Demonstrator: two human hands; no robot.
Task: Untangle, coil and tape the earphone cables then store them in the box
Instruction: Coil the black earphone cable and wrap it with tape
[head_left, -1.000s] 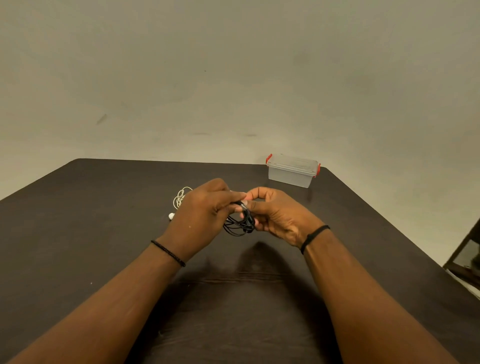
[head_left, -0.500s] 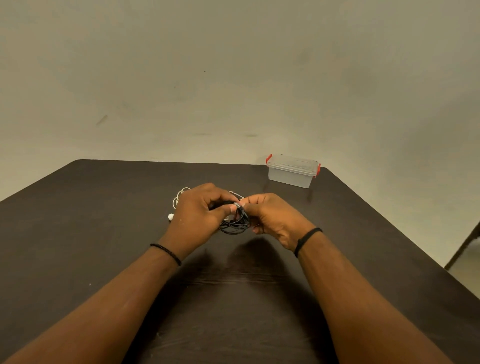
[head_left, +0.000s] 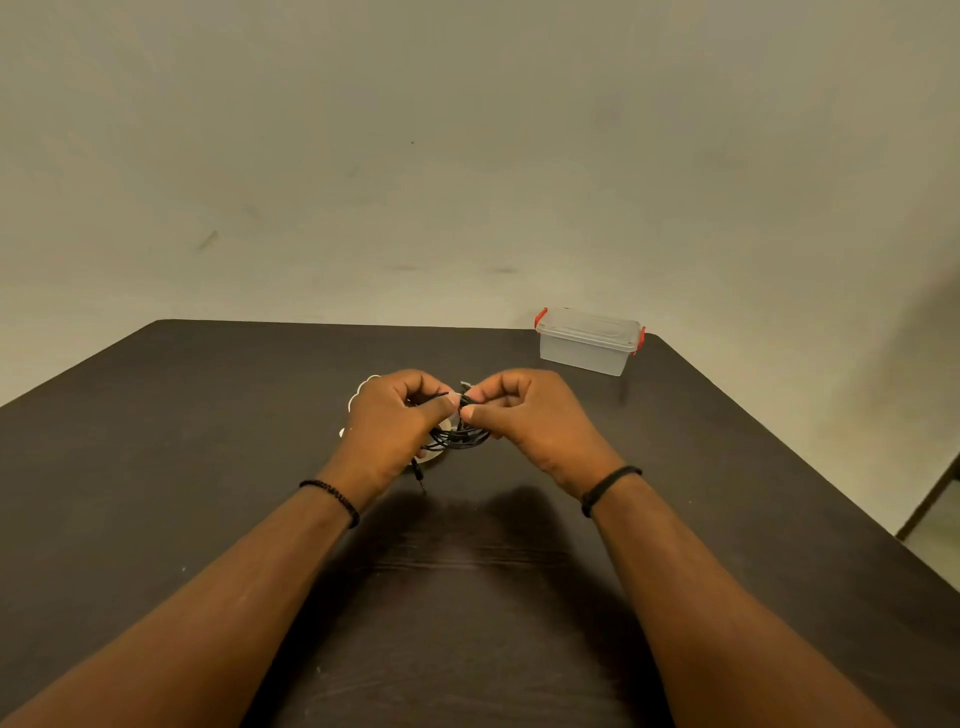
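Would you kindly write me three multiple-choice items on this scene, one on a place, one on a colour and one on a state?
1. Where on the table does the clear box stand?
A. the far right corner
B. the near left corner
C. right under the hands

2. What colour are the box's latches?
A. blue
B. red
C. green

3. What is the state of the box?
A. lid off, lying beside it
B. tipped on its side
C. lid on

Key: 1 A, the box sits by the table's far edge, to the right, beyond the right hand; 2 B, a red clip shows at each end of the lid; 3 C, the lid lies flat on top while both the right hand and the left hand pinch the black earphone cable.
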